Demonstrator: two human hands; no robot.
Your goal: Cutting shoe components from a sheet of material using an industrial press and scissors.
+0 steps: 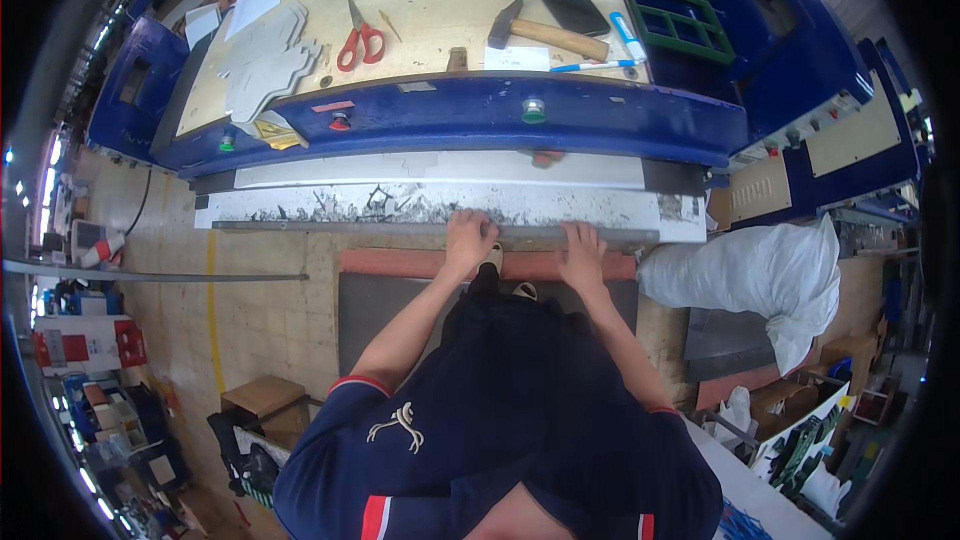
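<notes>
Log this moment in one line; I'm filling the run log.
left hand: resting on machine front edge | right hand: same edge | hammer, scissors: on top, untouched

Scissors [360,40] left of hammer [545,33] on bench top [440,0]; phone [567,0] behind hammer; sack [760,275] on floor right of both hands [470,237].

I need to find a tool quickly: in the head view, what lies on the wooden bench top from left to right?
Grey cardboard cut-outs → red-handled scissors → hammer → black phone → green divided tray.
</notes>
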